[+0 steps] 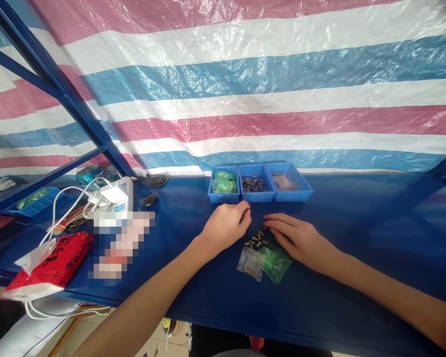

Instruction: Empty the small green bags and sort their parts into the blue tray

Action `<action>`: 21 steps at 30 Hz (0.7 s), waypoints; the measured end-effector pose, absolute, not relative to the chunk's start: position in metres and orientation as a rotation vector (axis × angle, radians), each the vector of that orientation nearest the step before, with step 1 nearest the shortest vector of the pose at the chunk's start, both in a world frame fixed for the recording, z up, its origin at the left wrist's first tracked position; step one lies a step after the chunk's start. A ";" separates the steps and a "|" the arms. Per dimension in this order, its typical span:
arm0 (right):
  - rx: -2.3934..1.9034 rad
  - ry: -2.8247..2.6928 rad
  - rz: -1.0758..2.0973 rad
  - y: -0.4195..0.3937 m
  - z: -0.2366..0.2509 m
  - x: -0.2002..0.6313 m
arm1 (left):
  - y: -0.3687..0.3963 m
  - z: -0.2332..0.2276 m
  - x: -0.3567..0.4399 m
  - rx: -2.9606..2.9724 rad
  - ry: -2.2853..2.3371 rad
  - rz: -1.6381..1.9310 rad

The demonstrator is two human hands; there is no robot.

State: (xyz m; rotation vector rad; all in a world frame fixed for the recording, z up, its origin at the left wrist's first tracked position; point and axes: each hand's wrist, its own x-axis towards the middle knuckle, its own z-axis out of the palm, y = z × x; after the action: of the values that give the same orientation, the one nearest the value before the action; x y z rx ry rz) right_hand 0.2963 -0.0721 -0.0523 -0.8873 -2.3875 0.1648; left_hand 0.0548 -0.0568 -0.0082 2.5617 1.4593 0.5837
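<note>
My left hand (225, 225) is held just in front of the blue bins, its fingers curled and pinched together. Whatever they may hold is hidden. To its right, my right hand (296, 237) lies low over the table with fingers stretched out, beside a small pile of metal screw-like pieces (257, 242). Below the pile are a clear plastic bag (250, 263) with thin brass-coloured pieces and a green plastic bag (278, 265), whose upper edge is near my right fingers.
Three blue bins stand at the back: one with green packets (224, 182), one with dark metal pieces (253, 184), one with a clear packet (284, 182). Leftward on the blue table (357, 213) are a power strip (123, 196), a black mouse-like object (149, 200) and a red tissue pack (61, 260).
</note>
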 end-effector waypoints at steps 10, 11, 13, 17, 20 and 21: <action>-0.873 -2.385 0.135 -0.070 -0.053 0.294 | -0.058 -0.018 0.055 2.692 1.233 0.692; -0.870 -2.376 0.134 -0.070 -0.053 0.293 | -0.058 -0.019 0.055 2.698 1.226 0.678; -0.867 -2.364 0.131 -0.069 -0.055 0.293 | -0.057 -0.020 0.055 2.687 1.222 0.665; -0.860 -2.372 0.120 -0.066 -0.056 0.294 | -0.055 -0.023 0.054 2.636 1.239 0.666; -0.868 -2.382 0.110 -0.065 -0.054 0.293 | -0.054 -0.024 0.054 2.632 1.221 0.650; -0.876 -2.386 0.107 -0.065 -0.053 0.293 | -0.054 -0.024 0.054 2.632 1.216 0.645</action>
State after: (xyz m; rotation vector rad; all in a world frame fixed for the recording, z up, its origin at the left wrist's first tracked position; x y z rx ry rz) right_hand 0.2930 -0.0652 -0.0527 -0.8764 -2.3856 0.1073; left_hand 0.0544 -0.0539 -0.0240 2.6324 1.2163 0.6446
